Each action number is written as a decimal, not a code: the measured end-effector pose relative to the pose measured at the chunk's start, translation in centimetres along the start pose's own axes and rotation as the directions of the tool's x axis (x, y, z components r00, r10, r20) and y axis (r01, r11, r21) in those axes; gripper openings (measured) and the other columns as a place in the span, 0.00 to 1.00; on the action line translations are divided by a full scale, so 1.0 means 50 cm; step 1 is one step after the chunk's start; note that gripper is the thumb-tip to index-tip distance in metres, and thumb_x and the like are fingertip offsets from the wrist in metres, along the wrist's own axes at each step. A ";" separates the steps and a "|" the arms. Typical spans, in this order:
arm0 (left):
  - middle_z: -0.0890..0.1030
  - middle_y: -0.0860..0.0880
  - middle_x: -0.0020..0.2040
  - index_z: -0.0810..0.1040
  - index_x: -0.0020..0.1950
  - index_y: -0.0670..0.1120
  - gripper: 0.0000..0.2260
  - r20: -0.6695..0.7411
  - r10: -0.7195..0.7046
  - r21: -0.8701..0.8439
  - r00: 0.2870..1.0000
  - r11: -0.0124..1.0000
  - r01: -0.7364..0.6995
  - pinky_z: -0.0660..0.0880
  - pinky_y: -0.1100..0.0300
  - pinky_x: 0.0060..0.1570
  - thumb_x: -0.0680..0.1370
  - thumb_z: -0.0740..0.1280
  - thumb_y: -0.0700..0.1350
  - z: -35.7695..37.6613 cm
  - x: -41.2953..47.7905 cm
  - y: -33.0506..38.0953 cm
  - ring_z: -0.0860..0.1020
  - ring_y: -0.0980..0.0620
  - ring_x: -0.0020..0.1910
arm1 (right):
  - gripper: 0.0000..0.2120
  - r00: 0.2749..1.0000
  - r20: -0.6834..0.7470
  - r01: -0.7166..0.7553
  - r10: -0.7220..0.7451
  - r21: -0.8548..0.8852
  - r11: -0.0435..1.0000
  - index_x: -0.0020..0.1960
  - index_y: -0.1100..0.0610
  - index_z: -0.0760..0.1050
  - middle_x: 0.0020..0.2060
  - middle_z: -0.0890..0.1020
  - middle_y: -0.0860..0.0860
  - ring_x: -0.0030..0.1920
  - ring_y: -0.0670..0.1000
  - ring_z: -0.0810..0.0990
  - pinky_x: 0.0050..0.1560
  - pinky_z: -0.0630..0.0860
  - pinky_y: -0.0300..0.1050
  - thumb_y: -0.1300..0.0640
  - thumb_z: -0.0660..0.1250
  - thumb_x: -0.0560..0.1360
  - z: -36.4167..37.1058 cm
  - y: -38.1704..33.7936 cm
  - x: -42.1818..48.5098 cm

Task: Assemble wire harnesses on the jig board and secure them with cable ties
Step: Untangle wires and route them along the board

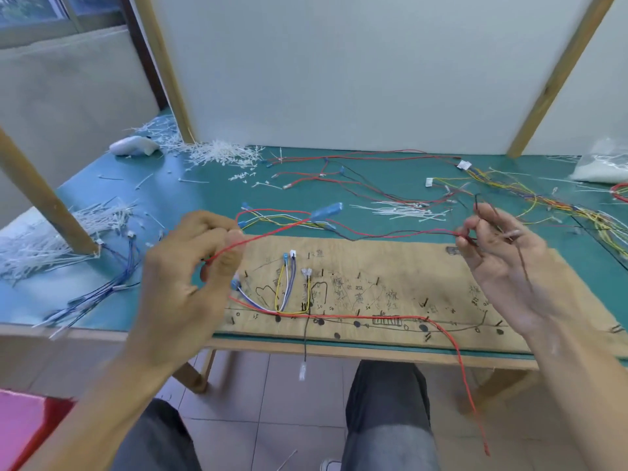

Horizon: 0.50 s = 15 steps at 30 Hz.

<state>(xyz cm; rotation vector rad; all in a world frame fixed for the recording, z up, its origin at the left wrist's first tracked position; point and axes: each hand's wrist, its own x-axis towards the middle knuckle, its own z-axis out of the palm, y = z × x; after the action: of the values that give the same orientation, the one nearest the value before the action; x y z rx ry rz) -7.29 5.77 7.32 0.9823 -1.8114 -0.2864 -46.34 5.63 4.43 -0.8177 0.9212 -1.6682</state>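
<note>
The wooden jig board [390, 266] lies along the table's front edge, marked with pen lines and set with pegs. Yellow, blue and white wires [285, 290] loop between its left pegs, and a red wire [380, 317] runs along its lower row and hangs off the front. My left hand [190, 283] pinches a long red wire [272, 232] above the board's left end. That wire stretches across to my right hand [503, 263], which pinches it with a thin dark wire [520, 260] above the board's right end. A blue connector [326, 210] hangs on the stretched wire.
Loose white cable ties [221, 154] are heaped at the back left, more cable ties [404, 210] lie behind the board. Red wires [339, 175] and a multicoloured bundle [543, 202] spread over the green table [190, 195]. A finished blue harness [102, 287] lies left. A wooden post [44, 195] stands there.
</note>
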 end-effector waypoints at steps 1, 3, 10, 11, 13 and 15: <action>0.79 0.51 0.46 0.79 0.46 0.53 0.17 -0.002 -0.047 -0.069 0.999 0.997 0.047 0.76 0.56 0.49 0.86 0.57 0.59 0.006 -0.006 0.003 0.80 0.47 0.49 | 0.08 0.999 -0.037 -0.019 0.018 -0.052 0.998 0.54 0.59 0.83 0.45 0.85 0.53 0.49 0.53 0.84 0.53 0.83 0.41 0.66 0.68 0.78 -0.002 0.010 -0.009; 0.77 0.47 0.43 0.77 0.46 0.57 0.18 0.005 -0.106 -0.186 0.994 0.977 0.105 0.77 0.53 0.51 0.87 0.52 0.60 0.017 -0.008 0.003 0.79 0.44 0.49 | 0.05 0.992 -0.109 -0.072 0.055 -0.157 0.985 0.53 0.62 0.81 0.44 0.85 0.56 0.48 0.55 0.85 0.49 0.85 0.43 0.66 0.67 0.80 -0.006 0.023 -0.021; 0.78 0.36 0.58 0.74 0.48 0.31 0.30 0.117 -0.126 -0.312 0.985 0.937 0.157 0.68 0.46 0.72 0.85 0.47 0.55 0.039 0.036 0.041 0.75 0.45 0.69 | 0.14 0.947 -0.305 -0.269 0.098 -0.591 0.760 0.49 0.61 0.81 0.42 0.84 0.57 0.29 0.49 0.80 0.24 0.77 0.42 0.51 0.66 0.85 -0.018 0.035 -0.013; 0.78 0.36 0.59 0.74 0.49 0.30 0.35 0.162 -0.115 -0.327 0.980 0.931 0.163 0.67 0.46 0.74 0.82 0.47 0.63 0.037 0.050 0.051 0.74 0.46 0.71 | 0.15 0.946 -0.318 -0.272 0.070 -0.655 0.705 0.47 0.61 0.81 0.41 0.83 0.57 0.27 0.50 0.77 0.24 0.74 0.44 0.50 0.67 0.85 -0.021 0.032 -0.008; 0.75 0.37 0.60 0.73 0.52 0.26 0.51 0.251 -0.069 -0.324 0.966 0.934 0.151 0.65 0.48 0.76 0.72 0.49 0.77 0.031 0.074 0.067 0.71 0.46 0.71 | 0.17 0.951 -0.310 -0.251 0.001 -0.765 0.593 0.46 0.62 0.83 0.41 0.84 0.58 0.31 0.53 0.75 0.33 0.74 0.48 0.49 0.68 0.84 -0.027 0.019 0.006; 0.73 0.36 0.60 0.70 0.53 0.21 0.52 0.284 -0.027 -0.339 0.958 0.932 0.127 0.63 0.47 0.78 0.69 0.47 0.73 0.028 0.083 0.085 0.70 0.43 0.72 | 0.15 0.954 -0.297 -0.242 -0.043 -0.846 0.475 0.49 0.60 0.84 0.46 0.86 0.59 0.40 0.55 0.78 0.46 0.78 0.53 0.48 0.69 0.83 -0.027 -0.003 0.014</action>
<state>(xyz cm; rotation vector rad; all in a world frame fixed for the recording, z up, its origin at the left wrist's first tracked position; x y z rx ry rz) -11.22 5.16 11.95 0.7852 -1.8821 -0.8061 -47.74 5.23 3.96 -1.1653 2.0951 -1.1186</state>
